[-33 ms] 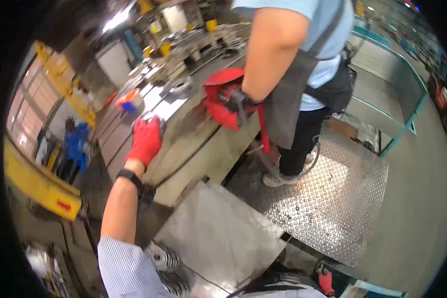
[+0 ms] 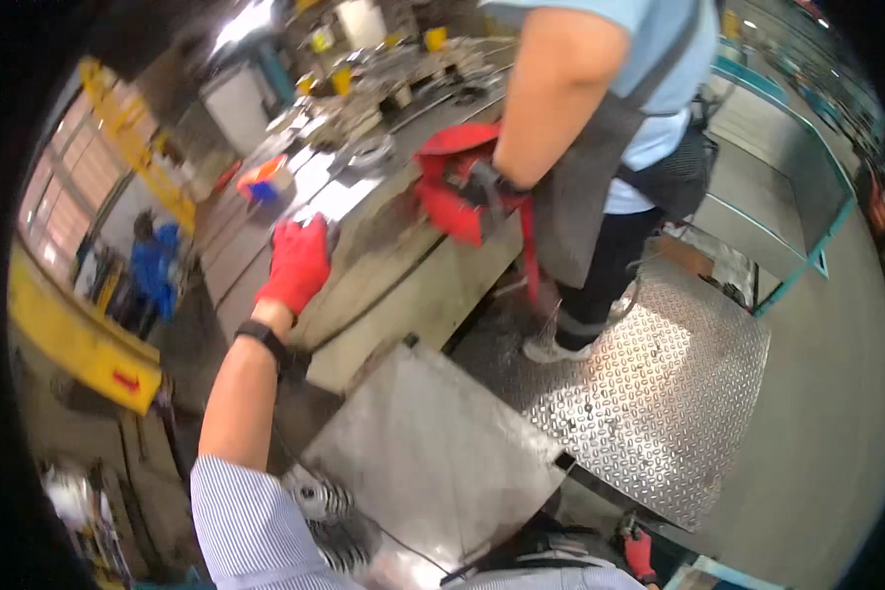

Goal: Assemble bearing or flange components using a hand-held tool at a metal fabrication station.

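Note:
My left hand point(image 2: 300, 264), in a red glove, reaches over the near edge of a long slotted metal worktable point(image 2: 383, 295). Its fingers look curled around something small and greyish, which blur and glare keep me from making out. A bright plate-like patch point(image 2: 339, 197) lies just beyond the fingertips, with a round metal ring part point(image 2: 372, 152) farther along. Low at the right, close to my body, is my right hand point(image 2: 639, 553), also red-gloved. It is small in the picture and its fingers are not clear.
A co-worker in a grey apron point(image 2: 590, 167) stands at the table, one dark-gloved hand at a red welding mask point(image 2: 452, 182). Before me is a grey metal plate point(image 2: 423, 433) with stacked ring parts point(image 2: 323, 500) beside it. A treadplate platform point(image 2: 659, 383) and green-framed cart point(image 2: 796, 206) are rightward.
The whole scene has shifted slightly to the right in the picture. My left hand stays at the table's edge, a touch higher in view.

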The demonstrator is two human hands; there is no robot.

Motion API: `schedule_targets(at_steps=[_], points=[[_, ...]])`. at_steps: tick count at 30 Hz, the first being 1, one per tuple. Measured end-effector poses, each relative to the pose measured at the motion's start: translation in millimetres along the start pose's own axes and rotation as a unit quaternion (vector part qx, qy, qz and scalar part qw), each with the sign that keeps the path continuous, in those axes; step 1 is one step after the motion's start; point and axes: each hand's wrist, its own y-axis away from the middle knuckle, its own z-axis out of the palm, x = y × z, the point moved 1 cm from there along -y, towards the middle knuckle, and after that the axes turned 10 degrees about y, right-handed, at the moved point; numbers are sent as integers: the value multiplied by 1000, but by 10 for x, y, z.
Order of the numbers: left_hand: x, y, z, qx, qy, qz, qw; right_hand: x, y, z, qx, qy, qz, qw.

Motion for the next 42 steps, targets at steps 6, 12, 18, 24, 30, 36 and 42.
schedule_targets(at_steps=[6, 12, 18, 24, 30, 36, 42], points=[[539, 1000, -279, 145, 191, -32, 970, 109, -109, 146, -27, 106, -43, 993], [1229, 2564, 162, 29, 778, -389, 493, -275, 24, 222, -105, 140, -54, 983], [2184, 3801, 1170, 212, 789, -537, 208, 192, -210, 335, -138, 261, -90, 951], [2789, 4390, 1380, 205, 676, -624, 333, -159, -75, 352, -198, 281, -147, 927], [2533, 4673, 949, -189, 541, -521, 632, -152, 78, 565, -194, 198, -160, 947], [2227, 4525, 944, -133, 463, -363, 797, -136, 390, 618, -122, 217, -179, 952], [2302, 4516, 1228, -168, 410, -242, 863, -716, 918, 566, -82, 231, -193, 950]])
